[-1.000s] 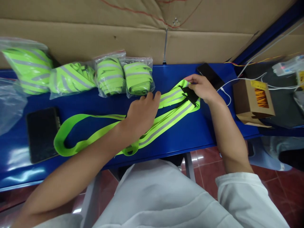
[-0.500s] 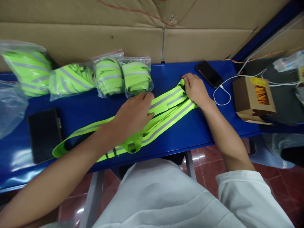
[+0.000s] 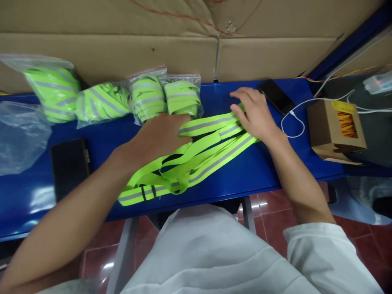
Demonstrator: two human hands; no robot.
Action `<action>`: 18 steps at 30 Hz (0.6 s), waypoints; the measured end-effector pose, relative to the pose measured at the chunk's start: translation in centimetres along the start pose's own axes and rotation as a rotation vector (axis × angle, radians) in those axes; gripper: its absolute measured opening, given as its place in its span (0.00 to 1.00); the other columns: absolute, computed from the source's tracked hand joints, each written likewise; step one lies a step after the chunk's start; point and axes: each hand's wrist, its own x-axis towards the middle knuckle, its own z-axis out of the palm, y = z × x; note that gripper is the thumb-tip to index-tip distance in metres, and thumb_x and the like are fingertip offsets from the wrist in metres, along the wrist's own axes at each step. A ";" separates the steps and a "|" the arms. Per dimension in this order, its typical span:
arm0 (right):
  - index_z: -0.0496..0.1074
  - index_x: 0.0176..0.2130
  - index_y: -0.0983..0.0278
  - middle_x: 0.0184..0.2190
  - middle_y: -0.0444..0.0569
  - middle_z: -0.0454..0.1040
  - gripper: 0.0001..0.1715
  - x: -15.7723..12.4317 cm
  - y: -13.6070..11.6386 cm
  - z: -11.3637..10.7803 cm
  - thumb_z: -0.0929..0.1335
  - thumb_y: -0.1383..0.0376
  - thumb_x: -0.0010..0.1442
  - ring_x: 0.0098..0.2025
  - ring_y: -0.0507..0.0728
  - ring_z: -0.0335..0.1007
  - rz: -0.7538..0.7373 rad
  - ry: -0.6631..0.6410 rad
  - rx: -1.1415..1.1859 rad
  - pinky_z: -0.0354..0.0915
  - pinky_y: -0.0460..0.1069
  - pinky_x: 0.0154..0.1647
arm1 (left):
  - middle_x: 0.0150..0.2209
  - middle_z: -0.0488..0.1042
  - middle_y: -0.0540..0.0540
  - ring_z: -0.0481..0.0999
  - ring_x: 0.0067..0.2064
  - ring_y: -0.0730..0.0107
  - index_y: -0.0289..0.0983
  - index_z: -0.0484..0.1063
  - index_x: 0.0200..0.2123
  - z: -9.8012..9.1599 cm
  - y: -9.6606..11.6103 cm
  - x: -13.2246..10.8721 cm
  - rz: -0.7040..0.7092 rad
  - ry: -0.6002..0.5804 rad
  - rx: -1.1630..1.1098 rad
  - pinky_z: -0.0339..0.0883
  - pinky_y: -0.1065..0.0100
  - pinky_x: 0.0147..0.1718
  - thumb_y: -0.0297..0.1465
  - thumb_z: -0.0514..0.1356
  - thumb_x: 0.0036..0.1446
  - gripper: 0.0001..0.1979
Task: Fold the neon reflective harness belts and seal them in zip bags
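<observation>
Folded lengths of a neon-yellow reflective strap (image 3: pixel 223 154) with a grey stripe lie across the blue table, some layers looping loosely near the front edge. Dark slider bands cross it at the left end. My left hand (image 3: pixel 161 136) is closed on an upper length of the strap, its fingertips partly hidden beneath the palm. At the strap's right end, my right hand (image 3: pixel 254 110) rests with its fingers stretched out and the thumb apart, touching the folded layers.
Several clear bags of rolled neon straps (image 3: pixel 182 96) line the back left. A crumpled plastic bag (image 3: pixel 21 139) and a dark phone (image 3: pixel 70 165) lie at left. Behind my right hand is another phone (image 3: pixel 276 96), with a white cable (image 3: pixel 301 126) and a cardboard box (image 3: pixel 324 126) farther right.
My left hand has drawn back leftward with an upper strap length, and the far-left loop has been pulled in. My right hand's fingers have spread from their grip on the strap end.
</observation>
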 end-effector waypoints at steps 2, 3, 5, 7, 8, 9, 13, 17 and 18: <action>0.62 0.72 0.61 0.70 0.59 0.66 0.40 -0.3 -2.0 0.1 0.57 0.42 0.74 0.73 0.70 0.59 -0.170 -0.063 0.063 0.54 0.67 0.74 | 0.56 0.80 0.38 0.80 0.57 0.41 0.40 0.69 0.66 0.1 -0.2 0.2 -0.002 0.013 -0.014 0.73 0.52 0.54 0.40 0.63 0.64 0.29; 0.59 0.74 0.61 0.72 0.59 0.64 0.43 -0.5 -2.9 0.4 0.60 0.40 0.73 0.73 0.70 0.59 -0.238 -0.103 0.086 0.54 0.66 0.74 | 0.56 0.80 0.39 0.80 0.58 0.41 0.42 0.68 0.67 0.0 -0.2 0.1 -0.008 0.024 -0.012 0.73 0.52 0.54 0.40 0.64 0.64 0.30; 0.54 0.76 0.62 0.73 0.60 0.61 0.49 -0.9 -3.9 1.3 0.65 0.40 0.70 0.74 0.71 0.57 -0.313 -0.185 0.098 0.54 0.66 0.75 | 0.57 0.80 0.39 0.79 0.58 0.41 0.43 0.66 0.68 -0.5 -0.2 0.0 -0.007 0.035 0.001 0.73 0.53 0.54 0.40 0.64 0.64 0.31; 0.52 0.77 0.64 0.75 0.63 0.58 0.52 -1.3 -3.9 2.3 0.66 0.41 0.69 0.75 0.73 0.55 -0.299 -0.253 0.075 0.52 0.68 0.75 | 0.55 0.80 0.39 0.80 0.56 0.40 0.45 0.66 0.67 -1.2 -0.2 -0.4 0.002 0.024 0.036 0.73 0.51 0.52 0.42 0.64 0.64 0.30; 0.52 0.77 0.64 0.75 0.64 0.57 0.52 -1.4 -3.7 2.7 0.66 0.41 0.69 0.75 0.74 0.54 -0.272 -0.277 0.059 0.52 0.70 0.75 | 0.54 0.81 0.39 0.80 0.55 0.39 0.46 0.68 0.66 -1.6 -0.2 -0.6 -0.002 0.016 0.061 0.73 0.51 0.51 0.44 0.65 0.64 0.30; 0.51 0.77 0.65 0.76 0.65 0.55 0.53 -1.4 -3.4 2.9 0.66 0.40 0.69 0.76 0.75 0.53 -0.244 -0.293 0.045 0.51 0.71 0.75 | 0.53 0.81 0.39 0.80 0.54 0.39 0.46 0.68 0.65 -1.8 -0.1 -0.9 -0.003 0.010 0.087 0.73 0.50 0.51 0.46 0.65 0.64 0.29; 0.49 0.78 0.65 0.76 0.65 0.54 0.54 -1.3 -2.6 2.8 0.65 0.38 0.68 0.76 0.75 0.52 -0.215 -0.313 0.038 0.52 0.70 0.74 | 0.54 0.81 0.37 0.81 0.54 0.38 0.43 0.67 0.66 -1.7 0.3 -2.4 -0.006 -0.004 0.130 0.73 0.49 0.50 0.47 0.60 0.68 0.28; 0.57 0.75 0.64 0.72 0.64 0.62 0.45 -1.3 -2.6 2.6 0.59 0.40 0.73 0.72 0.72 0.59 -0.216 -0.265 0.001 0.55 0.68 0.72 | 0.56 0.79 0.38 0.82 0.50 0.43 0.44 0.63 0.69 0.6 0.8 -4.0 -0.003 -0.089 0.111 0.74 0.56 0.44 0.46 0.59 0.69 0.30; 0.59 0.74 0.64 0.70 0.65 0.64 0.44 -1.3 -2.5 2.7 0.57 0.41 0.74 0.71 0.72 0.60 -0.213 -0.246 -0.030 0.56 0.68 0.71 | 0.56 0.78 0.38 0.82 0.51 0.43 0.44 0.62 0.70 1.3 0.7 -4.3 0.002 -0.092 0.111 0.74 0.56 0.44 0.46 0.60 0.68 0.31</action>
